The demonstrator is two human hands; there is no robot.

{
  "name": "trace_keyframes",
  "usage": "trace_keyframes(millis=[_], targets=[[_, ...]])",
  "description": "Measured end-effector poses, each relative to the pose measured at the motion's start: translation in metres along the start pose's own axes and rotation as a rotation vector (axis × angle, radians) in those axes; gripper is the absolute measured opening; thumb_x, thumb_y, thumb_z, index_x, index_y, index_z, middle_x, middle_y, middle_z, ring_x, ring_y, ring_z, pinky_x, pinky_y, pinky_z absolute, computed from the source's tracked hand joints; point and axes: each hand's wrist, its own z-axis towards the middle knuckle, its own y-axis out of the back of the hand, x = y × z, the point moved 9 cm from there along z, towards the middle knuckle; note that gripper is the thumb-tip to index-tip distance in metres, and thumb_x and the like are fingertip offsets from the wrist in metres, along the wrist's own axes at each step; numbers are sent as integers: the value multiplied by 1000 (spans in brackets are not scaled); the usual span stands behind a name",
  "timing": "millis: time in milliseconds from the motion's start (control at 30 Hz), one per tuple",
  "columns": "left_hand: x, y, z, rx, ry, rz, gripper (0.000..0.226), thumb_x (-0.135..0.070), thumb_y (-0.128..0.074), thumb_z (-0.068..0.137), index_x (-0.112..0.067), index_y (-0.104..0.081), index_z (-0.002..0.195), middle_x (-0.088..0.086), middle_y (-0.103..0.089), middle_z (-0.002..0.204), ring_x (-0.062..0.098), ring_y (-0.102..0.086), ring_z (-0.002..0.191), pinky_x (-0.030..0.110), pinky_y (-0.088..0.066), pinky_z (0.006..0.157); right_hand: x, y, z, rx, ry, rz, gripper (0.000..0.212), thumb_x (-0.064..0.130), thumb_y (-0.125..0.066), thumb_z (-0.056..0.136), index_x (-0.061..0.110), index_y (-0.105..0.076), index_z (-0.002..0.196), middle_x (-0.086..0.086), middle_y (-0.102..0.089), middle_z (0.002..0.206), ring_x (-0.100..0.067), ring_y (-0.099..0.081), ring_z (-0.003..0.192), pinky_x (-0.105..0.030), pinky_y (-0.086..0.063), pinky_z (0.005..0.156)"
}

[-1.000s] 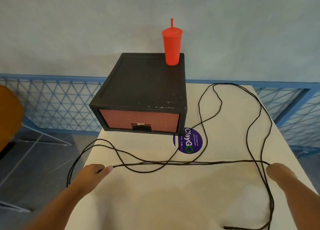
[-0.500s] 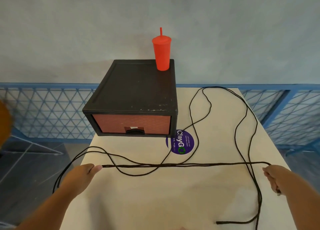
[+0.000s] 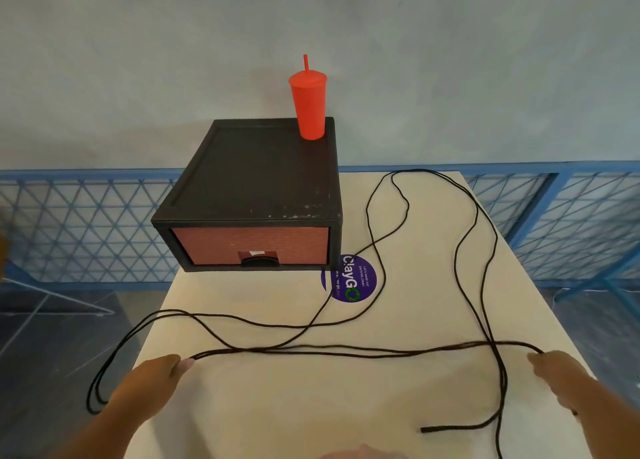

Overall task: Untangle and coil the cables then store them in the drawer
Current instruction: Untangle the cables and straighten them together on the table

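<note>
Head view: stretching the black cable (image 3: 346, 349) in doubled strands across the near table (image 3: 311, 406), long axis running left to right. Pinching one bend at the fingertips of the left hand (image 3: 152, 377), gripping the other in the curled right hand (image 3: 561, 375). Leaving slack loops trailing far and off the left side, free end (image 3: 424, 429) pointing left, nearer the right hand. Facing the closed drawer (image 3: 249, 245) beyond.

Looks like the left hand (image 3: 156, 375) and right hand (image 3: 557, 375) pulled back along the counter (image 3: 311, 406), and the cable (image 3: 346, 349) between them slackened, its strands spreading apart.
</note>
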Motion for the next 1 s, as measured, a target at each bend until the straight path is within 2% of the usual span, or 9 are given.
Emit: trace_keyframes(millis=[100, 167, 233, 300, 467, 600, 700, 800, 1000], targets=[[-10, 3, 2, -33, -5, -65, 43, -43, -30, 98, -17, -44, 66, -2, -53, 65, 14, -50, 64, 26, -35, 59, 4, -16, -8, 116, -26, -50, 38, 20, -53, 93, 0, -47, 60, -4, -37, 37, -11, -26, 29, -12, -21, 36], [-14, 4, 2, -42, -10, -99, 43, -41, -32, 98, -16, -44, 65, -1, -52, 62, 14, -48, 62, 25, -35, 57, 7, -30, -20, 179, -25, -104, 35, 22, -60, 88, -1, -51, 64, -9, -45, 44, -10, -30, 24, -11, -25, 32], [-21, 2, -1, -36, -27, -124, 41, -39, -32, 98, -17, -42, 64, -3, -50, 61, 10, -46, 59, 22, -34, 55, 11, -42, -22, 181, 30, -140, 30, 22, -71, 78, -6, -59, 77, -14, -54, 62, -20, -51, 46, -21, -41, 48], [-26, -4, -3, -8, -40, -150, 39, -36, -33, 99, -19, -40, 63, -4, -48, 60, 8, -43, 58, 20, -34, 55, 19, -50, -25, 151, 109, -235, 24, 18, -73, 74, -2, -58, 75, -14, -55, 69, -28, -54, 68, -29, -42, 62], [-47, -20, -2, 92, -90, -160, 39, -34, -36, 99, -19, -39, 63, -5, -44, 61, 8, -41, 59, 20, -32, 57, 34, -56, -30, 76, 178, -385, 21, 12, -58, 80, 8, -46, 63, -5, -51, 63, -18, -49, 60, -23, -39, 55], [-72, -11, 7, 12, -171, -172, 33, -27, -44, 95, -22, -41, 63, 1, -49, 72, 14, -49, 70, 21, -36, 61, 34, -54, -27, 22, 221, -415, 19, 15, -59, 78, 10, -47, 64, -3, -53, 63, -16, -49, 57, -22, -36, 48], [-98, 6, 17, -80, -249, -138, 13, -21, -45, 94, -23, -57, 89, 3, -57, 101, 18, -54, 93, 24, -44, 77, 33, -51, -26, -10, 246, -428, 22, 17, -59, 80, 14, -44, 64, -2, -52, 66, -18, -51, 64, -25, -39, 54], [-124, 11, 32, -83, -288, -41, 31, -14, -45, 93, -20, -51, 124, -2, -47, 127, 16, -43, 115, 23, -39, 90, 29, -48, -24, -23, 235, -406, 20, 15, -56, 81, 13, -44, 64, -3, -52, 67, -16, -49, 61, -24, -36, 50], [-157, -9, 48, 72, -337, 338, 51, -26, -53, 90, -27, -34, 137, -4, -36, 138, 18, -36, 127, 34, -39, 98, 21, -43, -15, -32, 217, -362, 14, 14, -55, 79, 10, -49, 67, -5, -55, 68, -17, -50, 60, -23, -36, 49]])
